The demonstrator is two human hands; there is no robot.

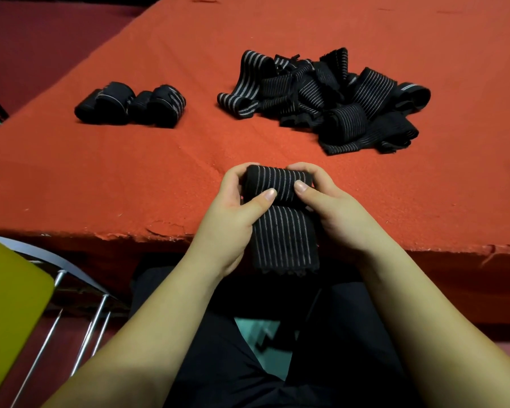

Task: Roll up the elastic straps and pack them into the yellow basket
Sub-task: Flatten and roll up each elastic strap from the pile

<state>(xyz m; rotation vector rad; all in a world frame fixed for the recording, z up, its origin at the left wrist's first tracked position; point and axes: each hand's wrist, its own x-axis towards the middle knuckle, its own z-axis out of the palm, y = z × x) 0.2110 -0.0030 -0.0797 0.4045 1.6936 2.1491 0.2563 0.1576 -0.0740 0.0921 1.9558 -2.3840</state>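
Behind curled hands (pixel 280 201), strap (pixel 281 240) roll ends.

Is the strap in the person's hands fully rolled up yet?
Partly rolled. The strap has a roll at its top, gripped by the left hand and right hand, while its flat tail hangs over the table edge.

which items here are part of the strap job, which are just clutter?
Job:
- strap being rolled, gripped by left hand and right hand
- rolled straps
- loose strap pile

Not job:
- red table cover
- metal chair legs

red-orange cloth table (pixel 130 178) — dark red floor (pixel 36 45)
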